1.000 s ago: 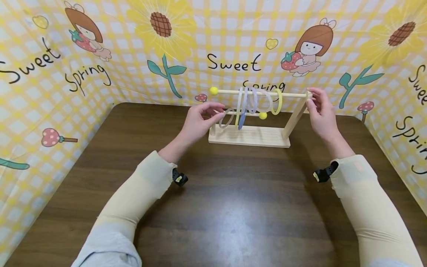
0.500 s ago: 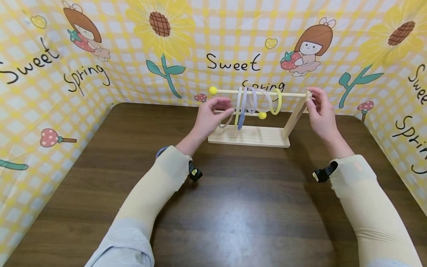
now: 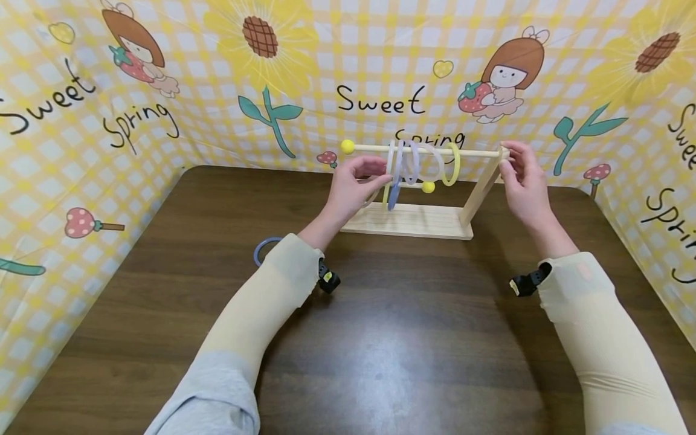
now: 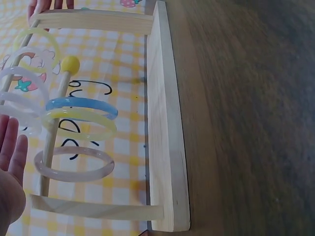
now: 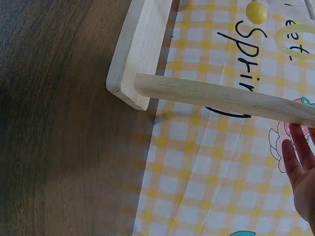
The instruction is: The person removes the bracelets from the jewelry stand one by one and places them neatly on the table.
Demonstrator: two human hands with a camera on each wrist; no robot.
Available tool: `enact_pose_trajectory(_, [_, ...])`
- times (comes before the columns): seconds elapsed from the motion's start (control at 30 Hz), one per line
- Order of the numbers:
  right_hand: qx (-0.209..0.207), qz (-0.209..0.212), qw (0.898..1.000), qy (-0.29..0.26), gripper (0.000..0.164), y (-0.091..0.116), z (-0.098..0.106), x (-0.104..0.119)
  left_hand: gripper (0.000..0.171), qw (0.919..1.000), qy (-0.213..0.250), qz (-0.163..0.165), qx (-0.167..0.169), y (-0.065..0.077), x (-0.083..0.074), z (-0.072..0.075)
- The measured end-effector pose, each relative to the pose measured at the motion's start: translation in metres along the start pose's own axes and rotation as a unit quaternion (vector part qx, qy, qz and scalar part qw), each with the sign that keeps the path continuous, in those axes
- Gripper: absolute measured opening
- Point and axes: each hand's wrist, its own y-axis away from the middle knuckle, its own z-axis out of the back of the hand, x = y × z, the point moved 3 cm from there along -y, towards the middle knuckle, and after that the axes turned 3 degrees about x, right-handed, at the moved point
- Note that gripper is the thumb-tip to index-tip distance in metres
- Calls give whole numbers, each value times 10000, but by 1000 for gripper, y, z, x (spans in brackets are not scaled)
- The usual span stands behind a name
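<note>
Right grip (image 3: 526,184) is clamped on the wooden stand (image 3: 480,192) up top; left grip (image 3: 353,188) is at a pale ring (image 3: 391,156), can't tell if it's pinching tbh.

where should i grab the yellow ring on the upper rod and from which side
Likely best pinched at its bottom arc, from the near right: the yellow ring hangs on the upper rod, its bottom free, with a gap toward the right post and a pale ring close on its left.
</note>
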Motion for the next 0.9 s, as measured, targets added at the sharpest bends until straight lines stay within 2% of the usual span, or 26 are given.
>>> enact_pose_trajectory(0.2, [13, 12, 10000, -46, 32, 0, -1, 0, 27, 9999, 143, 55, 43, -1, 0, -3])
enact_pose_trajectory(0.57, [21, -50, 10000, 68, 32, -2, 1, -4, 20, 9985, -470, 263, 76, -2, -2, -1])
enact_pose_trajectory(0.9, [84, -136, 9998, 112, 33, -1, 2, -4, 21, 9979, -571, 303, -15, -1, -4, 5])
